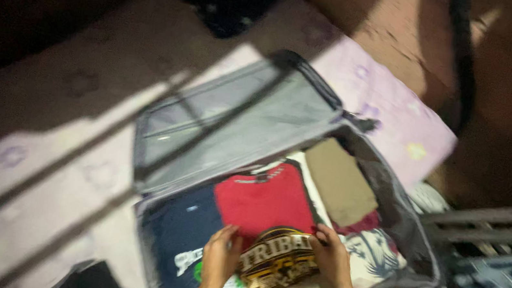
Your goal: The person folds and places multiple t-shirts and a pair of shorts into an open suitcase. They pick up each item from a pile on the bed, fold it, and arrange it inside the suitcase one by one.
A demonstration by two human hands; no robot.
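Folded black shirt [277, 262] with a gold print lies low in the centre of the frame, inside the open grey suitcase [391, 206], atop a red shirt [265, 202]. 2 hands press on it: the left hand [221, 255] lies open on its left edge, the right hand [332, 256] grips its right edge. A navy shirt [183, 229] sits left; a tan garment [341, 182] lies upper right.

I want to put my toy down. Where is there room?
The pale purple mat left of the open grey suitcase is bare. So is the lifted lid's lining. The suitcase bottom is crowded with folded shirts, where both hands press a black printed shirt.
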